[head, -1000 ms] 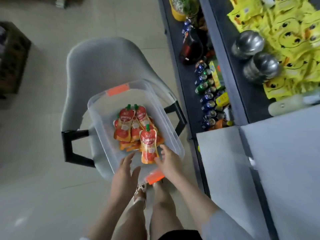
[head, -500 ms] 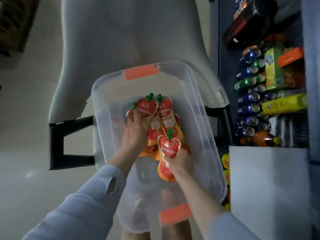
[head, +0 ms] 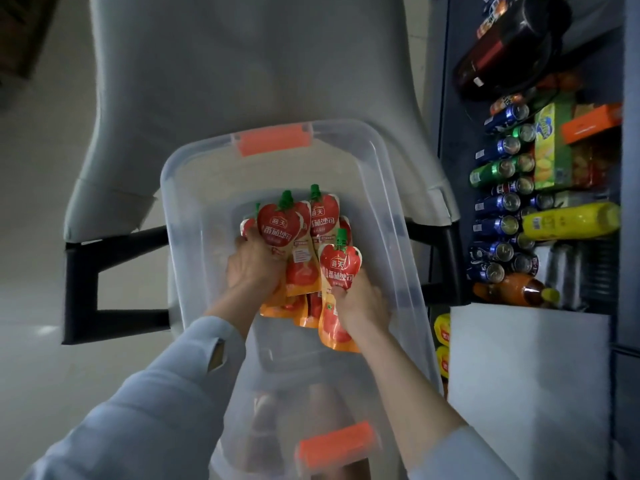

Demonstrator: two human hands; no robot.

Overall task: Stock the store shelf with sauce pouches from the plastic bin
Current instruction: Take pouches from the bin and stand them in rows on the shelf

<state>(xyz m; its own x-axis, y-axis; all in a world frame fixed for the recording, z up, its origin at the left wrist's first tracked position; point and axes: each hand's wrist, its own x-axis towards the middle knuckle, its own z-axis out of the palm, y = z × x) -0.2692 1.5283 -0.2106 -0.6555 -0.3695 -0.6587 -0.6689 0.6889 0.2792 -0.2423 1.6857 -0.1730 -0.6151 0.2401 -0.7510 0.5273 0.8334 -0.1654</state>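
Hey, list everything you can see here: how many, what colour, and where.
bin: one, clear with orange latches, on the chair
pouches: several, red and orange with green caps, in the bin; two held
chair: one, grey with black arms, under the bin
cans: many, blue and green, shelf at right
bottles: three, dark, yellow and orange, same shelf
boxes: two, green-yellow and orange, beside the cans
left hand: grips a pouch, in the bin
right hand: grips another pouch, in the bin
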